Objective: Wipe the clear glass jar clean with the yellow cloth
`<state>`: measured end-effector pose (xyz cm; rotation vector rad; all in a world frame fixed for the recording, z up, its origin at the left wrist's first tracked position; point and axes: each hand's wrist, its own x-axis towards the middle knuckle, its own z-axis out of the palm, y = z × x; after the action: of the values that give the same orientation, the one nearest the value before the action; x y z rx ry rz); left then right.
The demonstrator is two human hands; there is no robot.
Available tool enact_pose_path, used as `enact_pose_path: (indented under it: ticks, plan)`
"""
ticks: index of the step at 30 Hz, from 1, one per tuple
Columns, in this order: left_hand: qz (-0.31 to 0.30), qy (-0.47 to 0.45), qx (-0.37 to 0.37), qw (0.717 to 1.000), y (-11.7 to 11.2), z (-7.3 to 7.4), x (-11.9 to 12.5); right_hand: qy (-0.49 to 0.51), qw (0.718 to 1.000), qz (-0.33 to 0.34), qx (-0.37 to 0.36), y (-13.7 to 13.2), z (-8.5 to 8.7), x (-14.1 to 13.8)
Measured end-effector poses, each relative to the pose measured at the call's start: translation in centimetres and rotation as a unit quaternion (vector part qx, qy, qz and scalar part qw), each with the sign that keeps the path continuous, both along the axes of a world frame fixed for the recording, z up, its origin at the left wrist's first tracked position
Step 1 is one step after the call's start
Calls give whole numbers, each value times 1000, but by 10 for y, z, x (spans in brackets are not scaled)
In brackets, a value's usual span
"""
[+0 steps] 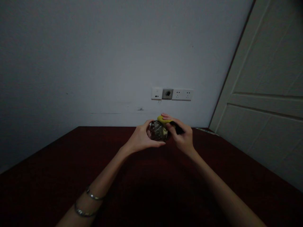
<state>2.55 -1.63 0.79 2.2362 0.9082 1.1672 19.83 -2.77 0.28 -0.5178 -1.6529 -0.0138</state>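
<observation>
left hand [142, 138] is clamping a small clear jar [159, 131] up over the red counter [71, 164] while right hand [183, 137] is pinching a yellow-headed tool [162, 119] against its top, pushing too hard is risking it slipping and dropping

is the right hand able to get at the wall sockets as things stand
Likely not readily: the right hand is closed on a yellow-tipped tool pressed to the glass object, and the wall sockets sit beyond the far edge of the table, though nothing stands between.
</observation>
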Motion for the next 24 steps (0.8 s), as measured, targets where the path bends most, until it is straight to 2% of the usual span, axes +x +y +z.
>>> enact_pose_path:
  ticks: [2, 5, 7, 9, 12, 15, 17, 19, 21, 24]
  plan:
    - [-2, -15, -10, 1000, 1, -1, 2, 1, 1000, 3, 7, -2, 1, -1]
    - [-10, -59, -26, 998, 4, -3, 3, -39, 997, 9, 62, -6, -2, -4]
    - [-30, -98, -50, 994, 6, -4, 3, -69, 994, 17, 88, -9, -5, -7]
    - [-52, -126, -74, 988, 7, -4, 3, -58, 994, 21, 94, -11, -7, -11]
    - [-84, -143, -91, 982, 8, -6, 2, 22, 998, 25, 52, -11, -8, -16]
    - [-112, -132, -97, 980, 7, -7, 0, 97, 993, 43, -40, -7, -4, -16]
    - [-108, -115, -98, 983, 6, -7, 0, 126, 986, 56, -92, -4, -1, -15]
    - [-88, -100, -97, 986, 5, -5, 1, 130, 983, 59, -112, -2, 0, -15]
    - [-67, -98, -100, 988, 4, -4, 3, 113, 988, 47, -92, -2, -2, -14]
    - [-53, -112, -116, 985, 6, -4, 6, 39, 999, 23, -6, -3, -7, -12]
